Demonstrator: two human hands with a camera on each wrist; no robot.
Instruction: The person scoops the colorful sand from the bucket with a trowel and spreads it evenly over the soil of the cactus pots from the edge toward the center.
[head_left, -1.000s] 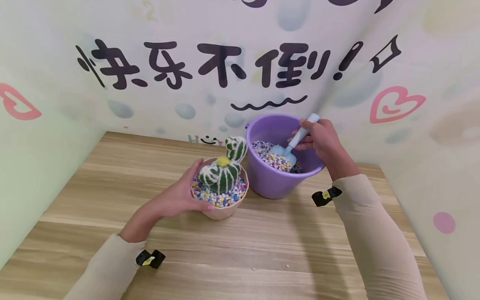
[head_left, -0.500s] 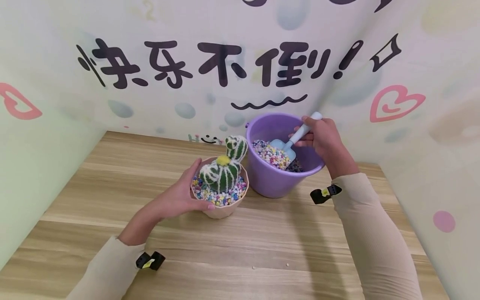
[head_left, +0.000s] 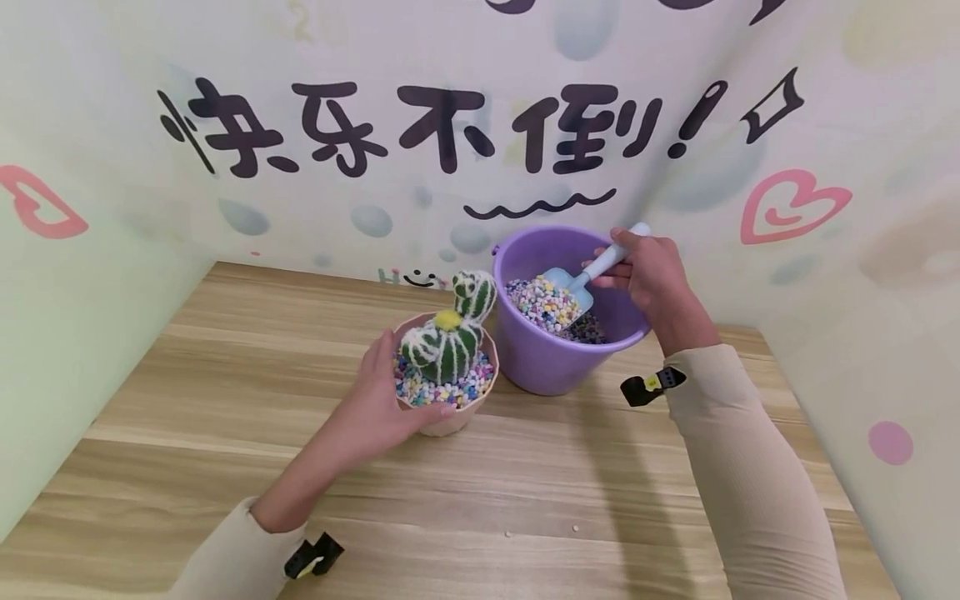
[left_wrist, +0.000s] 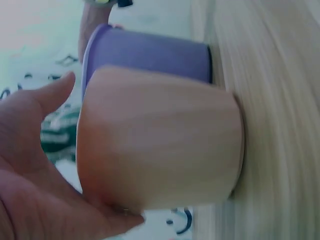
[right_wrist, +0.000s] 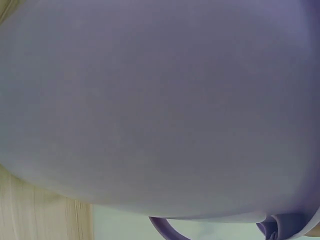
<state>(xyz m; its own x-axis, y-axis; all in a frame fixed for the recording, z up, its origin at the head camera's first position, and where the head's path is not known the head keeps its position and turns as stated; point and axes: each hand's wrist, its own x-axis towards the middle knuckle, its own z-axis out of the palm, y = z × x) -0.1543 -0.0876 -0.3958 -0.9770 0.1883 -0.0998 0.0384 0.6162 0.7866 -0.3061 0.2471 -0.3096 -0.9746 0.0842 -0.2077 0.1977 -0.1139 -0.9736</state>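
Observation:
In the head view my left hand (head_left: pixel 382 412) holds the near left side of a pale pink flowerpot (head_left: pixel 447 427). Its thumb lies along the front rim, and the fingers are at the left side. A green knitted cactus (head_left: pixel 453 354) with white stripes and a yellow top stands in the pot among colourful pebbles (head_left: pixel 420 390). My right hand (head_left: pixel 654 271) grips the handle of a light blue scoop (head_left: pixel 579 283) inside a purple bucket (head_left: pixel 540 367). Pebbles lie on the scoop's blade. The left wrist view shows the pot's wall (left_wrist: pixel 160 140) up close.
Pot and bucket stand side by side on a wooden table (head_left: pixel 480 492), near a printed cloth backdrop (head_left: pixel 315 233). More pebbles (head_left: pixel 585 332) lie in the bucket. Two loose pebbles (head_left: pixel 575 528) lie on the table in front. The bucket's wall (right_wrist: pixel 160 110) fills the right wrist view.
My left hand has shifted right, its thumb farther along the pot's front rim. The scoop has moved slightly right in the bucket with its handle tilted lower. Pot and bucket stay in place.

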